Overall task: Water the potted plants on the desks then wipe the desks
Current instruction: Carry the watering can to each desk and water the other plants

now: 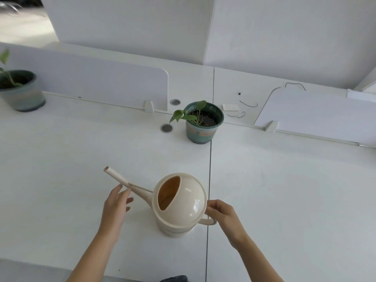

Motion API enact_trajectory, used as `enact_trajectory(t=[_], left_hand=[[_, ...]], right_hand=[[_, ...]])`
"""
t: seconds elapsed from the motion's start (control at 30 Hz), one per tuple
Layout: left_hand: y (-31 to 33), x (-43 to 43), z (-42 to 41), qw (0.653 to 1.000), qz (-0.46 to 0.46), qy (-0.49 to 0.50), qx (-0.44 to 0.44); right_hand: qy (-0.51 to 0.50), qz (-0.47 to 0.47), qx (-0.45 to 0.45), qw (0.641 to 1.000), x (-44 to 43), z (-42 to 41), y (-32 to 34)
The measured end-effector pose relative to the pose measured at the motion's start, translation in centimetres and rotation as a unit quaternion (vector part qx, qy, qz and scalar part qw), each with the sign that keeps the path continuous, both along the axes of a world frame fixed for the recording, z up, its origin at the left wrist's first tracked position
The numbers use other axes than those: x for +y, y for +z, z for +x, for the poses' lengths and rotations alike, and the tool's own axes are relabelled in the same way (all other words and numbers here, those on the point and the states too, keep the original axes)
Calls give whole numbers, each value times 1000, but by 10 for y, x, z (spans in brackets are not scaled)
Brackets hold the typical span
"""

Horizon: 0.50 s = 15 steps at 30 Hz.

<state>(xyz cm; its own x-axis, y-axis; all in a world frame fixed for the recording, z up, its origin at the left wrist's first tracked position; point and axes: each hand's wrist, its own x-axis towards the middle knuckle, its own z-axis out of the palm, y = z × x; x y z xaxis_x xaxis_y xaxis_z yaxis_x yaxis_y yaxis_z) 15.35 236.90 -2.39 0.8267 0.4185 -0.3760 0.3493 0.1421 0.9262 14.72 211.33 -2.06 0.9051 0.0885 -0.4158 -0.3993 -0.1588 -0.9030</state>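
Observation:
A cream watering can (184,202) stands on the white desk (81,159), its long spout pointing up and to the left. My right hand (222,215) has its fingers curled at the can's handle on the right side. My left hand (117,204) hovers by the base of the spout with fingers apart, holding nothing. A green potted plant (202,121) with a few small leaves stands at the back of the desk, near the seam between two desks. A second potted plant (19,88) sits at the far left edge.
White divider panels (105,82) run along the desks' back edge, left and right (317,112). Two round cable grommets (166,128) lie left of the nearer pot. A small white scrap (230,107) and thin dark wire bits (249,104) lie behind it.

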Motion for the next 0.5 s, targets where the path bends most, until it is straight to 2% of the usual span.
enact_trajectory(t=[0.1,0.2,0.33,0.5], left_hand=[[15,6,0,999,33,39,-12],[40,-2,24,997,47,37,-50],[57,-28,84,994,73,-36,-76],[37,-69,164,965,148,-215,-13]], right_hand=[[-61,3,-31,998,-10,17,2],[-96,9,-69,993,-16,47,14],[-135,17,-106,985,-21,96,31],[-173,10,-109,979,-22,158,35]])
